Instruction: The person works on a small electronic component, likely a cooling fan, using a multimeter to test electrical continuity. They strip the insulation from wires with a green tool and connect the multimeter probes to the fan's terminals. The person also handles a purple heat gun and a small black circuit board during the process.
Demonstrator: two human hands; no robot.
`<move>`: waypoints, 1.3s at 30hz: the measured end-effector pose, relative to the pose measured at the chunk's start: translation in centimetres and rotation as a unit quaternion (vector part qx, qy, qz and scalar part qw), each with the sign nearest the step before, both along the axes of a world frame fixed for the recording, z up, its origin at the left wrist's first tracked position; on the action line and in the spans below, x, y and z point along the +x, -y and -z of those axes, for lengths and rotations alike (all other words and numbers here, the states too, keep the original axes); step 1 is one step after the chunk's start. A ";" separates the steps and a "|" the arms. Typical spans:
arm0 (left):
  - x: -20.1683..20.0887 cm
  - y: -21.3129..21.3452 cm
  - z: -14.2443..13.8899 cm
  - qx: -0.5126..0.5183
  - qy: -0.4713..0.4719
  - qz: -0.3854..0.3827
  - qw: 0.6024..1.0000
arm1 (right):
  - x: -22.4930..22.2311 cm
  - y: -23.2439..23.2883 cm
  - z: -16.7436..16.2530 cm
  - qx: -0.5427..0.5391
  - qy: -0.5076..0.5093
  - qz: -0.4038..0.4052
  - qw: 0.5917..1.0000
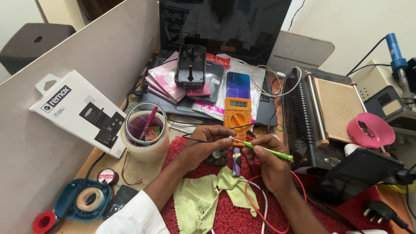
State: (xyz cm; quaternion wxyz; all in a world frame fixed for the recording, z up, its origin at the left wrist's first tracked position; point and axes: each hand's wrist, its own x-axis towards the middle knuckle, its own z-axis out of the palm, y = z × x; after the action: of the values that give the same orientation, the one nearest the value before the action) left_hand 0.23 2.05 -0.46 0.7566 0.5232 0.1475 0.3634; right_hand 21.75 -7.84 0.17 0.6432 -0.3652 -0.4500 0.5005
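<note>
My left hand (207,143) pinches a thin black probe lead against the top of a small purple cylindrical cell (236,161) that stands on the red mat (236,216). My right hand (265,162) grips a green-handled tool (268,151) that points left at the same cell top, with a red wire (255,203) looping below it. An orange multimeter (237,112) lies just beyond both hands. A light green cloth (203,199) is spread under my wrists.
A clear jar of tools (145,134) stands at left, near tape rolls (89,199) and a white box (80,110). Phones and packets (203,82) lie on a laptop behind. A black binding machine (323,112), pink bowl (370,130) and soldering iron (398,65) crowd the right.
</note>
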 end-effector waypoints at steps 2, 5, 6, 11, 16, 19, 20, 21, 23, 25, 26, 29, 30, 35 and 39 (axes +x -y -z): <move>0.0 0.0 0.0 -0.005 -0.001 -0.004 1.000 | 0.0 0.0 0.0 -0.008 0.002 0.004 1.000; 0.0 0.0 0.0 -0.005 -0.001 -0.003 1.000 | 0.1 0.0 0.1 -0.016 -0.006 0.007 1.000; 0.0 0.1 0.0 -0.004 -0.001 -0.001 1.000 | 0.1 0.0 0.1 -0.016 -0.005 0.007 1.000; 0.0 0.0 0.1 -0.007 -0.005 0.000 1.000 | 0.1 0.0 0.1 -0.015 -0.015 0.002 1.000; 0.0 -0.1 0.3 -0.003 -0.009 0.000 1.000 | 0.1 -0.1 0.2 -0.025 -0.008 0.005 1.000; 0.0 -0.2 0.4 -0.008 -0.010 -0.005 1.000 | 0.1 -0.1 0.2 -0.046 -0.008 -0.005 0.999; 0.1 -0.2 0.4 -0.011 -0.015 -0.011 1.000 | 0.1 -0.1 0.2 -0.048 -0.009 -0.004 0.999; 0.1 -0.2 0.5 -0.013 -0.019 -0.017 1.000 | 0.2 -0.1 0.1 -0.050 -0.009 -0.003 0.999; 0.1 -0.2 0.5 -0.001 -0.015 -0.005 1.000 | 0.2 -0.1 0.1 -0.039 -0.022 -0.004 0.999; 0.1 -0.2 0.5 0.002 -0.012 -0.002 1.000 | 0.3 -0.1 0.1 -0.012 -0.049 -0.007 0.999; 0.1 -0.2 0.6 -0.002 -0.011 -0.006 1.000 | 0.3 -0.1 0.0 -0.012 -0.061 -0.006 0.998; 0.1 -0.1 0.4 0.003 -0.005 -0.014 1.000 | 0.4 -0.1 0.0 -0.011 -0.083 -0.010 0.996; 0.1 0.0 0.3 0.007 -0.002 -0.016 1.000 | 0.4 -0.1 0.0 -0.009 -0.080 -0.016 0.997; -0.1 0.3 -0.4 0.029 0.008 -0.053 0.998 | 0.5 -0.1 -0.1 -0.010 -0.050 -0.012 0.999; -0.1 0.3 -0.7 0.044 0.006 -0.062 0.997 | 0.5 -0.1 -0.1 -0.019 -0.058 -0.015 0.998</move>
State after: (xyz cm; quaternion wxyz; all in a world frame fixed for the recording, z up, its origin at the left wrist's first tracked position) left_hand 0.09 1.77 0.21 0.7100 0.5433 0.1591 0.4188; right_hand 22.25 -7.77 0.28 0.6539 -0.3404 -0.4076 0.5389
